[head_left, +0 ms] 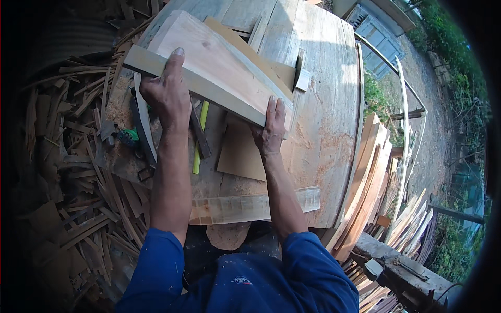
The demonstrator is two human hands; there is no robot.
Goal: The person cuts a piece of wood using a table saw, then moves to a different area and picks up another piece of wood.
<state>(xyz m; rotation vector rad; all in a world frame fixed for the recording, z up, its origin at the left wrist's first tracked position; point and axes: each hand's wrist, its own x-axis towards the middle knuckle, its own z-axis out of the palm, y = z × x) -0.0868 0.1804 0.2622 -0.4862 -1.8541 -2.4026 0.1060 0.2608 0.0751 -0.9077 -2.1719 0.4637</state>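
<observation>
Both hands holding: the left hand (168,96) is grasping the left part of a pale wooden plank (209,49), its thumb reaching over the top edge; the right hand (270,128) is clasping the right end, 2 fingers showing on top. So each grip is clenching the plank, which is slanting down to the right above the desk (331,99), its greyish near side facing the person. Below it, a yellow strip (201,138) and a dark bar (200,133) are lying side by side, and a brown sheet (242,156) is resting nearby. A long board (235,208) is lying along the near edge. Scrap wood (99,219) is piling up at left.
</observation>
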